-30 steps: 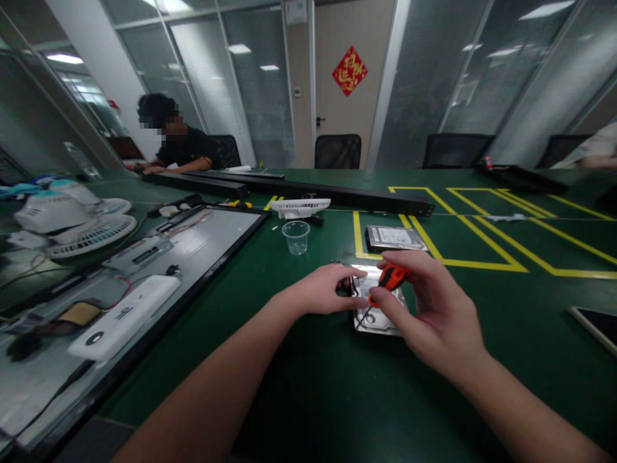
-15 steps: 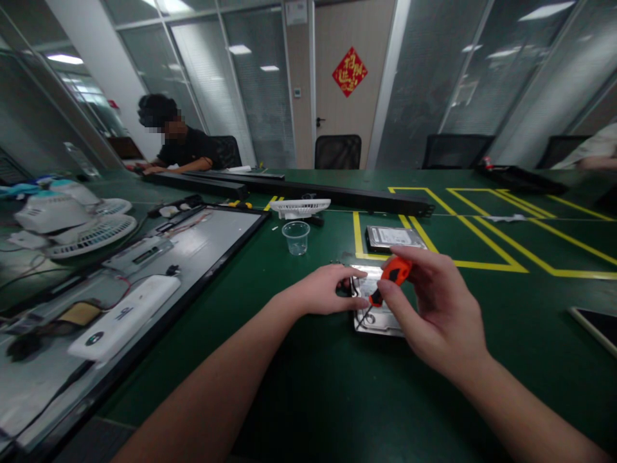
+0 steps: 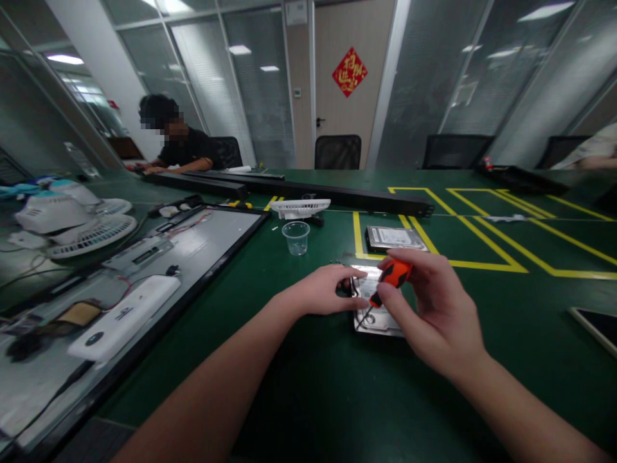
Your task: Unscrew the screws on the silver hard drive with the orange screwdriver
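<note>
A silver hard drive (image 3: 380, 323) lies on the green table in front of me. My left hand (image 3: 332, 289) grips its left edge between thumb and fingers. In my right hand (image 3: 434, 302) is an orange and black screwdriver (image 3: 397, 272), held by its handle and slanting down to the left. Its thin shaft reaches the drive's near left corner; I cannot tell whether the tip sits in a screw. Just behind lies a second hard drive (image 3: 393, 238), label up. A clear plastic cup (image 3: 295, 238) stands to the left of the drives.
A large open panel (image 3: 231, 225) with electronics and a white box (image 3: 125, 318) fills the left side, with white fans (image 3: 91, 235) beyond. Long black bars (image 3: 337, 193) lie across the back. A phone-like slab (image 3: 598, 328) is at right. A person (image 3: 186, 148) sits far left.
The screwdriver handle has turned in my right fingers, its black and orange pattern showing differently. My right hand has shifted very slightly; my left hand and the drive stay put.
</note>
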Motion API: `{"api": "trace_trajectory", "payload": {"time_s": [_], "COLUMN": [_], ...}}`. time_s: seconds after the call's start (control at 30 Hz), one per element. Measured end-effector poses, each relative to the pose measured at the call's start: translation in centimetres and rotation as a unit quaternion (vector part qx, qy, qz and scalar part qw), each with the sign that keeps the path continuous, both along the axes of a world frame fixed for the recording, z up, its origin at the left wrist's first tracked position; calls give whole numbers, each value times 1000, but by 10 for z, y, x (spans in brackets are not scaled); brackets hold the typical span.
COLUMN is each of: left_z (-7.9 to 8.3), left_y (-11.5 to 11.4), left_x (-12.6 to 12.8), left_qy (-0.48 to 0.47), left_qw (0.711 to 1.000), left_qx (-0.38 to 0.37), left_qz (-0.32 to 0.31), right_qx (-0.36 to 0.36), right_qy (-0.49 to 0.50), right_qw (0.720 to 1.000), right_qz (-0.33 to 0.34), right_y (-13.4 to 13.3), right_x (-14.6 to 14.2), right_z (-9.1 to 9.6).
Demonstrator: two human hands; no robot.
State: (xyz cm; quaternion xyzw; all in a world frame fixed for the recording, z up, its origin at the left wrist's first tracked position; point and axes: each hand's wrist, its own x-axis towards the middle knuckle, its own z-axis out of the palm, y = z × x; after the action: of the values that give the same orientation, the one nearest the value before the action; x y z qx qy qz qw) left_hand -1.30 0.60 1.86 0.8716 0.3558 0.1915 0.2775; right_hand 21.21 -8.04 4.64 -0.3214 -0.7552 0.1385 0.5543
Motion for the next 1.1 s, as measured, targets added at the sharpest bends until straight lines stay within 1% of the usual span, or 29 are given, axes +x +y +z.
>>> {"api": "trace_trajectory", "payload": {"time_s": [0.2,0.57,0.7,0.83,0.97,1.1], "left_z": [2,-1,-1,-1,-2,-2], "left_y": [-1,1,0,1,1,1], "left_x": [0,0,0,-1,0,0], "left_qy": [2,1,-2,-3,-9,-11], "left_qw": [1000,1000,1000,1000,1000,1000], "left_qx": [2,10,8,1,9,11], "left_qz": [-5,-5,0,-4,-10,-10], "right_qx": [18,28,23,15,22,23], "right_qy": [-22,-23,-23,-18,-23,-26], "right_qw": [999,999,999,1000,999,999], "right_qz": [-22,-34,-28,-7,9,19], "right_y": [3,1,0,-3,-4,-3], "right_x": [0,-1,-1,-2,-1,0], "right_z": [-1,1,1,3,7,7]}}
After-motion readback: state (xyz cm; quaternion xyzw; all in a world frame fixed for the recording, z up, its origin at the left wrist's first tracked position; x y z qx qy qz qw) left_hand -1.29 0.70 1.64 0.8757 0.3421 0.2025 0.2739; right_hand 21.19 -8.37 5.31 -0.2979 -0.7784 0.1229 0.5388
